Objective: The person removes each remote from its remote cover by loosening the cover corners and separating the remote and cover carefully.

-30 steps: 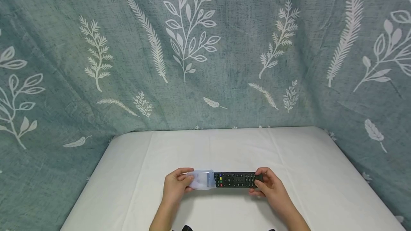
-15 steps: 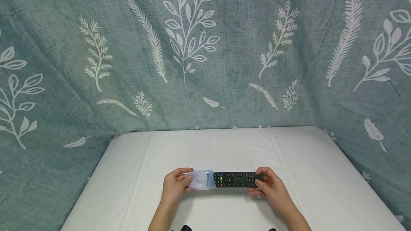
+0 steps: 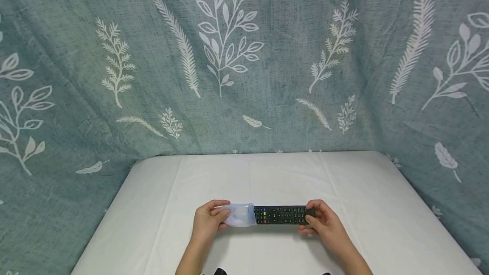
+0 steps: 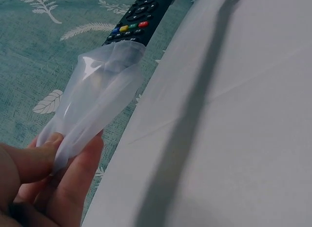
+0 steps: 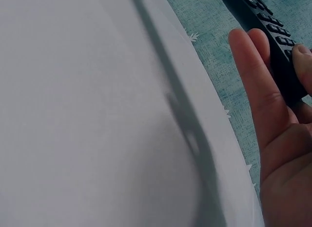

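Note:
A black remote control (image 3: 280,215) with rows of buttons, some coloured, is held level above the white table. Over its left end sits a translucent, pale bluish plastic sleeve (image 3: 240,214), its loose end gathered. My left hand (image 3: 206,220) pinches that gathered end between thumb and fingers, as the left wrist view shows up close on the crumpled sleeve (image 4: 100,92). At the bare right end, my right hand (image 3: 324,222) grips the remote, thumb on the button face. In the right wrist view the remote (image 5: 275,46) is partly cut off by the frame edge.
The white-covered table (image 3: 250,177) spreads beneath both hands, with their shadows on it. A teal curtain (image 3: 275,75) with white leaf patterns hangs behind and at both sides. Small dark objects (image 3: 220,271) peek in at the bottom edge.
The right hand and the remote have shifted very slightly to the right, and a little less of the remote is inside the sleeve. The left hand keeps its pinch, almost still.

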The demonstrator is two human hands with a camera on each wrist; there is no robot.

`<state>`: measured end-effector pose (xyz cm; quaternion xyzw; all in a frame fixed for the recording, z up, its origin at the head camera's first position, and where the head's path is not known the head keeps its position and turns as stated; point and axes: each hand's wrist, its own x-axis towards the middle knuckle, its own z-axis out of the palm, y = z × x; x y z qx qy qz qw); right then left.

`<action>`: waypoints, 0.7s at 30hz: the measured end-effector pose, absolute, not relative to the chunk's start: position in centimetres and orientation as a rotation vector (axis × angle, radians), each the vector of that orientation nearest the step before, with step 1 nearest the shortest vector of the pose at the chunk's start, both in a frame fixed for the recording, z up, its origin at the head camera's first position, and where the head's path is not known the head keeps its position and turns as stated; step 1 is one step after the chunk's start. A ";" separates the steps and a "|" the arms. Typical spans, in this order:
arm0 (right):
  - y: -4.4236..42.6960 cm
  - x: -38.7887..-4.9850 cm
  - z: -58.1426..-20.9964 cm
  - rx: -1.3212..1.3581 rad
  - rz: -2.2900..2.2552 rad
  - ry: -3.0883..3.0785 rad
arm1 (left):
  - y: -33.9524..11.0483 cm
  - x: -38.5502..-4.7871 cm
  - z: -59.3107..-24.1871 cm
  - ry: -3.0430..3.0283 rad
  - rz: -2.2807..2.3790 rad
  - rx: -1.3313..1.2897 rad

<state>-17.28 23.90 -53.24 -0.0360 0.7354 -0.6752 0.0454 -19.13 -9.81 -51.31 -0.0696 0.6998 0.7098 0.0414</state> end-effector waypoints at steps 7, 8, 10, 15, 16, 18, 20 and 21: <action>24.1 -17.2 -53.0 -0.158 -2.051 2.259 | -9.9 -19.1 -51.2 2.178 2.163 -0.193; 24.0 -17.2 -53.0 -0.160 -2.045 2.262 | -10.0 -19.1 -51.2 2.179 2.163 -0.193; 24.0 -17.2 -53.0 -0.160 -2.040 2.267 | -10.0 -19.1 -51.2 2.187 2.160 -0.193; 24.1 -17.3 -53.0 -0.175 -2.034 2.292 | -10.3 -19.2 -51.3 2.207 2.152 -0.222; 24.1 -17.3 -53.0 -0.182 -2.033 2.298 | -10.3 -19.2 -51.3 2.207 2.153 -0.226; 24.2 -17.4 -53.1 -0.189 -2.033 2.312 | -10.4 -19.3 -51.3 2.208 2.151 -0.226; 24.3 -17.4 -53.1 -0.195 -2.036 2.316 | -10.5 -19.3 -51.3 2.207 2.155 -0.222; 24.2 -17.4 -53.2 -0.187 -2.035 2.320 | -10.5 -19.3 -51.3 2.211 2.151 -0.223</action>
